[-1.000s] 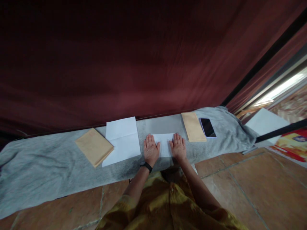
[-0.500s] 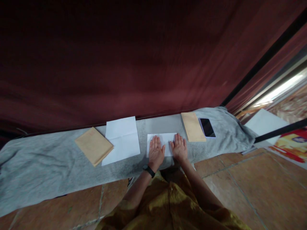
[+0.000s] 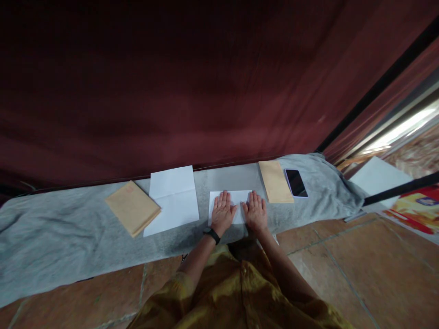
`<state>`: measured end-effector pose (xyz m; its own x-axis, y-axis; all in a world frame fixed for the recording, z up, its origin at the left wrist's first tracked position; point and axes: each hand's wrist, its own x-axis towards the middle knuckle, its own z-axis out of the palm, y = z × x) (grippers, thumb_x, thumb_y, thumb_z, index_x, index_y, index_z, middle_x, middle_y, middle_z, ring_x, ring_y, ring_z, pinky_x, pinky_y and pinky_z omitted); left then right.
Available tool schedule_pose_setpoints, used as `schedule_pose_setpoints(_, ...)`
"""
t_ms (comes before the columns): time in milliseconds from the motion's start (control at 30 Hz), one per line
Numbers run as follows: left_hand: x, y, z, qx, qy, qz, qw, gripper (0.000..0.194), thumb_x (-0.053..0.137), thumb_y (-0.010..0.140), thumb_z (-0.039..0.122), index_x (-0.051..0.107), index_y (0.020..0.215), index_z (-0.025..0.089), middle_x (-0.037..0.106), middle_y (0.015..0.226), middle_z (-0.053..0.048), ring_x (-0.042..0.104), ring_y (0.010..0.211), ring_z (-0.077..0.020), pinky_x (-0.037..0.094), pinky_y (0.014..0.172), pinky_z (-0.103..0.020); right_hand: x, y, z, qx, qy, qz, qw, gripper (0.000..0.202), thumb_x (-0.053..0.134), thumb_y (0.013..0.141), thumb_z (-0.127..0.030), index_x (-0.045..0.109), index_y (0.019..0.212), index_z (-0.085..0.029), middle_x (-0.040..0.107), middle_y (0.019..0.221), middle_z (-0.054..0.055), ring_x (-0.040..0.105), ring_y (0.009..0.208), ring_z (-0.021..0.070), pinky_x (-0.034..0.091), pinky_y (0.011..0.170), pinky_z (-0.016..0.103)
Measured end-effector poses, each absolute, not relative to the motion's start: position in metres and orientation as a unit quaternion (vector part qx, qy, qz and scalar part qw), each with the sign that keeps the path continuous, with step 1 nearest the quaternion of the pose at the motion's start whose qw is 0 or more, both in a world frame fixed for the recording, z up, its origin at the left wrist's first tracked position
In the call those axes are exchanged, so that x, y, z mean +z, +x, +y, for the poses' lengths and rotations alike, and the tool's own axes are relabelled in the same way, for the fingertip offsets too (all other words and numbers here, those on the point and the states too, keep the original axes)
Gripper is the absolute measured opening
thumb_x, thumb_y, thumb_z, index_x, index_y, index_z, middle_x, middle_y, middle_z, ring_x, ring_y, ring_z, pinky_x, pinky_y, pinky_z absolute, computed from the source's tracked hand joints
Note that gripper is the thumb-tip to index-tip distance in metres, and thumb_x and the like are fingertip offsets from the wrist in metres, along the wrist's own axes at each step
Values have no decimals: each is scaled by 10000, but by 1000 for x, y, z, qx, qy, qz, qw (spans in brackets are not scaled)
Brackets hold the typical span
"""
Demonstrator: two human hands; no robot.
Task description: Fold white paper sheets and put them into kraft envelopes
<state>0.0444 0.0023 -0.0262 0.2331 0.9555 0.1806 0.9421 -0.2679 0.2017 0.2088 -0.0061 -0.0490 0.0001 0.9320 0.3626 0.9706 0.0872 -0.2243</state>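
Observation:
A folded white sheet of paper [image 3: 238,197] lies on the grey cloth [image 3: 82,237] in front of me. Flat on its left part rests my left hand [image 3: 222,213], fingers stretched out, with a dark band on the wrist. My right hand [image 3: 255,213] lies flat on the sheet's right end, its fingers also extended. Neither hand grips anything. To the left, a larger white paper [image 3: 174,198] with a crease across it lies partly under a stack of brown envelopes [image 3: 133,208]. More brown envelopes [image 3: 276,182] lie just right of my right hand.
A phone [image 3: 297,183] with a dark screen lies beside the right-hand envelopes. Behind the cloth-covered surface rises a dark red curtain [image 3: 192,114]. Black bars, white sheets [image 3: 375,176] and a red and yellow printed item [image 3: 416,205] are at the far right.
My left hand has shifted slightly upward on the folded sheet. My right hand stays nearly in place, and both remain flat.

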Motion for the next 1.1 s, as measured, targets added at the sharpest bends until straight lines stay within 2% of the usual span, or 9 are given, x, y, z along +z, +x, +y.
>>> schedule_pose_setpoints(300,-28,43,11,141,779,610,21,579,369,1010,439,379,1526,175,326,1617,-126,244,1518,-269,201,1234,-512,-45,208,-5,-33,-691,-695,197,616,319,1041,-418,349,1532,-47,425,1541,219,379,1435,321,239,1175,530)
schedule_pose_setpoints(433,-29,43,11,137,781,609,26,558,346,1014,399,383,1525,177,312,1624,-129,244,1518,-269,202,1231,-511,-37,195,0,-3,-700,-691,181,586,301,1044,-389,376,1524,-62,413,1554,198,343,1458,326,198,1187,557)
schedule_pose_setpoints(567,-28,43,12,124,782,609,36,555,317,1005,309,358,1538,159,298,1631,-128,220,1525,-263,189,1236,-510,-29,175,7,40,-622,-762,176,536,272,1056,-378,408,1522,-152,417,1566,138,347,1466,258,224,1196,488)
schedule_pose_setpoints(700,-27,41,11,113,789,603,39,560,299,996,261,342,1546,162,307,1629,-113,209,1528,-253,181,1241,-513,-26,165,8,38,-600,-780,173,524,255,1066,-372,438,1505,-154,434,1556,120,361,1459,252,231,1195,479)
schedule_pose_setpoints(900,-24,35,2,130,800,584,37,534,316,1000,277,390,1525,213,338,1622,-63,236,1521,-238,167,1250,-499,-29,177,-5,8,-603,-781,162,521,309,1062,-384,405,1525,-165,386,1584,112,342,1466,284,206,1195,491)
schedule_pose_setpoints(1100,-20,27,-16,127,809,572,42,514,323,1023,360,385,1526,274,332,1624,-5,210,1529,-234,155,1255,-500,-36,192,-20,0,-615,-772,164,542,332,1056,-410,372,1542,-173,377,1588,134,336,1467,282,208,1190,491)
